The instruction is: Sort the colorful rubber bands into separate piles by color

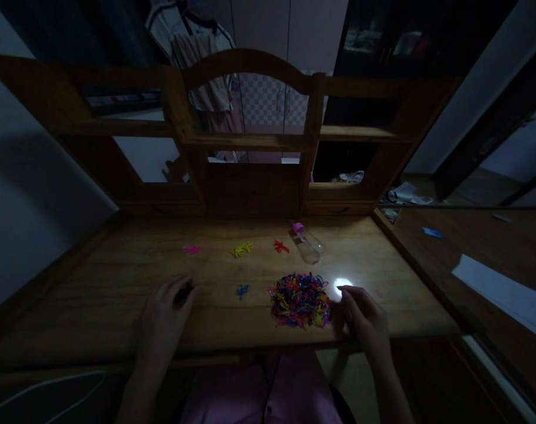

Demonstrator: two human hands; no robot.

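At the near edge of the desk, the person's left hand curls around a small dark clump; whether it grips the clump or only shelters it cannot be determined. The right hand has thumb and forefinger brought together beside a glare spot; whether a loop sits between them cannot be told.

Between the hands, nearer the right, lies the pile of mixed loops. They appear thin, very light and elastic, unlikely to break if dropped, but probably prone to tangling. A fingertip pinch on one loop at the pile's rim is judged the best hold; the dense middle would likely bring up several. The blue loops lie left of the pile.

Farther off stand three small groups: pink, yellow and red. A clear bottle with a pink cap lies beyond the pile, obstructing reach directly behind it. The wooden shelf unit closes the far side. Dim light hampers colour reading.
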